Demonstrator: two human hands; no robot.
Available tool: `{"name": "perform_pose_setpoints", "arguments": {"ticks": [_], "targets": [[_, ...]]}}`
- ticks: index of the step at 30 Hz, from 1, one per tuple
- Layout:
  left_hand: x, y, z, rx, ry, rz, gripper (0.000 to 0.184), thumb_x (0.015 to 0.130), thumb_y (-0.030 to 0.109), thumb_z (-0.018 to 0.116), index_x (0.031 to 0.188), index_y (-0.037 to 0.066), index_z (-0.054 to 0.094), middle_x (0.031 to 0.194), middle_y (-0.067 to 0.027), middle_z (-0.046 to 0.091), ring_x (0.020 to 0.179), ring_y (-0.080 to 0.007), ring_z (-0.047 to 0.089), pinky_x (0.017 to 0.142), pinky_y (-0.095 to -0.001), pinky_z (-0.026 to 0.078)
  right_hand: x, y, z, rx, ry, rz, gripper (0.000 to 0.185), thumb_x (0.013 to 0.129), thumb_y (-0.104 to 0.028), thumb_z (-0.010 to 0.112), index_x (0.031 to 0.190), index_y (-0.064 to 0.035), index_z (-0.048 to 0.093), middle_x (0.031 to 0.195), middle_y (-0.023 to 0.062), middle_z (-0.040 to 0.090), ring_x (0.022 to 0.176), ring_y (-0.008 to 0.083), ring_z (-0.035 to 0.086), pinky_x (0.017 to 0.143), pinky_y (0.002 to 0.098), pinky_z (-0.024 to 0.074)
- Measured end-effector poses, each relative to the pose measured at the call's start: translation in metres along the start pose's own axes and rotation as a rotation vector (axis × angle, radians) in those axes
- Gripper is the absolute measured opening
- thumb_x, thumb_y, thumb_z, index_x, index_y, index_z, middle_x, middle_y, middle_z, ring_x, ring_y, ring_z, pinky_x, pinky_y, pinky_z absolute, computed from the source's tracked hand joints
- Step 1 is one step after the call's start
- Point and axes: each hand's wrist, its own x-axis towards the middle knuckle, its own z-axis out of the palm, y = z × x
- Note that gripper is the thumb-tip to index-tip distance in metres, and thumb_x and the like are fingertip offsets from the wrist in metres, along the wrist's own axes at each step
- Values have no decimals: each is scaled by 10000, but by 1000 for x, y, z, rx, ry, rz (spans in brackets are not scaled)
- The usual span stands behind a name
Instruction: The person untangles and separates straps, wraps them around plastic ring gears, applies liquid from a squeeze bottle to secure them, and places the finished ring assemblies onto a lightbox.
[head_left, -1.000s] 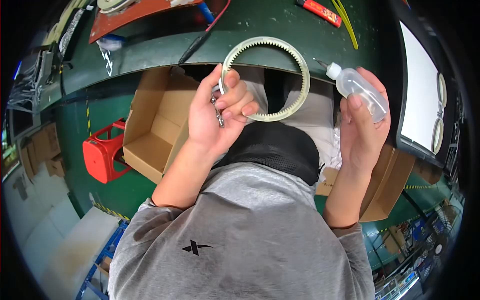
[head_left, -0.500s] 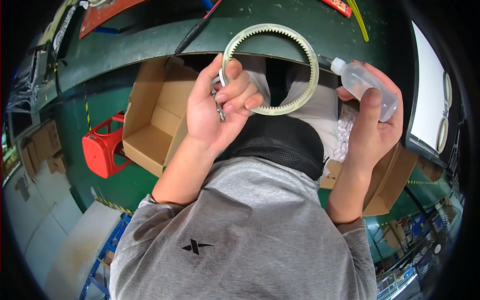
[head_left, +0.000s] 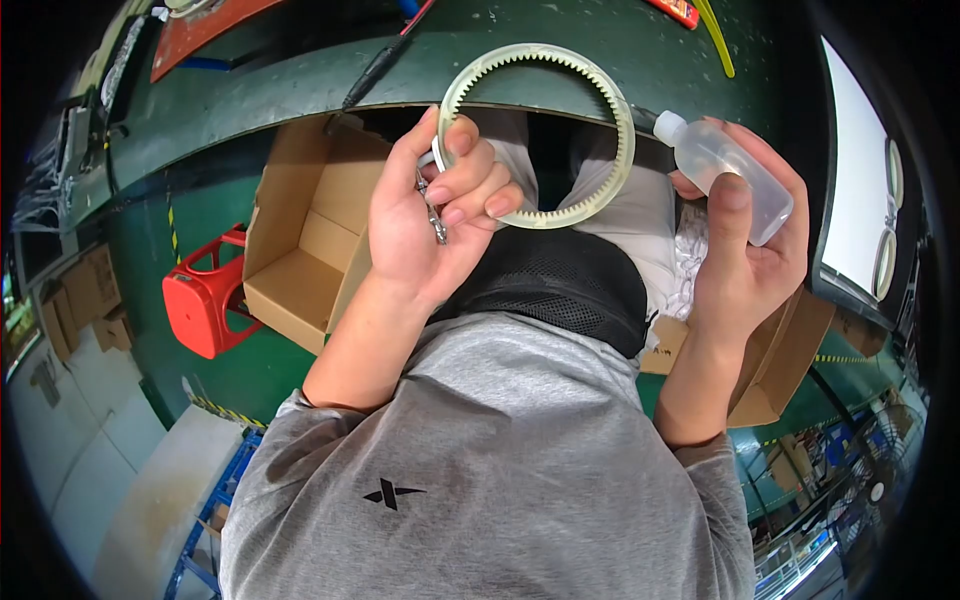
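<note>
A pale, translucent ring gear [head_left: 626, 140] with teeth along its inner edge is upraised above my lap, near the table's front edge. Its left side is gripped between the thumb and curled fingers of my left hand [head_left: 405, 215]. Small shiny metal pieces [head_left: 437, 222] also show in that palm; their kind is unclear. To the right of the ring, my right hand [head_left: 750, 275] is closed around a clear squeeze bottle [head_left: 712, 155]. The bottle tilts with its white cap toward the ring, apart from it. A thin tip seems to extend from the cap.
The green worktable [head_left: 270, 105] carries a dark pen-like tool [head_left: 375, 78] and a yellow strip [head_left: 714, 38]. Open cardboard boxes stand on the left [head_left: 290, 285] and right [head_left: 770, 375]. A red stool [head_left: 195, 312] is at far left. A white panel [head_left: 848, 170] stands right.
The ring gear and my left hand have shifted very slightly left. The bottle has moved slightly left too, still in my right hand.
</note>
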Motion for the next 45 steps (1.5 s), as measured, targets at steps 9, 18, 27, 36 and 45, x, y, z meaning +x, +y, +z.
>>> {"name": "perform_pose_setpoints", "arguments": {"ticks": [9, 18, 27, 36, 45], "targets": [[0, 0, -2, 2, -5, 2, 322, 1143, 300, 352, 929, 132, 524, 599, 81, 359, 536, -77, 333, 672, -282, 382, 0, 0, 0, -3, -8, -18, 339, 966, -97, 770, 1219, 86, 639, 1141, 207, 732, 1001, 238, 743, 821, 360, 678], [0, -1, 0, -10, 11, -6, 345, 1144, 322, 347, 920, 131, 528, 596, 79, 343, 533, -79, 321, 684, -285, 389, 4, -1, -11, 21, 28, -59, 433, 1031, -260, 699, 1245, 109, 623, 1141, 241, 731, 919, 247, 746, 724, 341, 643], [-25, -6, 53, 1410, -201, 564, 192, 1037, 208, 568, 958, 52, 647, 692, -21, 580, 557, -159, 483, 623, -348, 436, 12, -2, -31, 179, 183, 47, 740, 1076, -585, 495, 1341, 100, 582, 1209, 294, 699, 825, 247, 708, 743, 340, 572], [-4, -40, 33, 2337, -362, 778, 208, 819, 195, 815, 912, 88, 663, 741, -16, 569, 686, -205, 581, 681, -357, 423, 15, 6, -6, 117, 130, 95, 442, 1026, -318, 719, 1242, 59, 638, 1071, 194, 746, 777, 216, 736, 705, 299, 580], [-4, -42, 25, 2405, -377, 767, 225, 825, 223, 813, 932, 98, 658, 750, -11, 555, 689, -193, 573, 690, -349, 424, 17, 13, -1, 118, 74, 126, 418, 1001, -296, 757, 1227, 39, 653, 1036, 156, 758, 799, 197, 751, 733, 283, 595]]}}
